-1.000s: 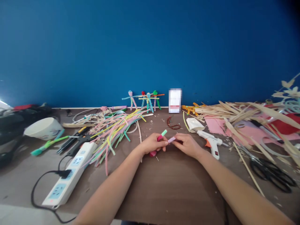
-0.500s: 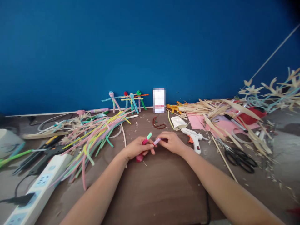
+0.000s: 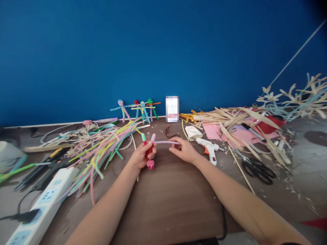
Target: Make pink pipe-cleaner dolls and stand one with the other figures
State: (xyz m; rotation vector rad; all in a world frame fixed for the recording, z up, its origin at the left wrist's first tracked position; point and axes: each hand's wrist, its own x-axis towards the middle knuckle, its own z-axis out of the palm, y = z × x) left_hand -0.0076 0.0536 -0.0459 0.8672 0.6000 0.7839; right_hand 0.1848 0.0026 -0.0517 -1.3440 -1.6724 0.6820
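Note:
Over the middle of the table, my left hand (image 3: 140,156) is closed around a small red pipe-cleaner figure (image 3: 150,165), whose pink rounded end points down towards me. A green tip and a lilac tip stick up from its far end. From there a lilac pipe cleaner (image 3: 165,142) stretches across to my right hand (image 3: 187,149), whose fingertips pinch its free end. Part of the figure is hidden behind my left fingers. A white hot glue gun (image 3: 211,148) lies just right of my right hand.
Finished pipe-cleaner figures (image 3: 145,110) lean on the blue wall. Loose pipe cleaners (image 3: 112,143) and a power strip (image 3: 48,200) lie left. On the right are black-handled scissors (image 3: 258,170), dried husk strips (image 3: 227,117) and pink sheets (image 3: 213,131). A beaded bracelet (image 3: 168,133) lies ahead.
My hands have moved apart, the left towards the left. The lilac pipe cleaner now shows pulled out straight between them, and the red figure has turned more upright.

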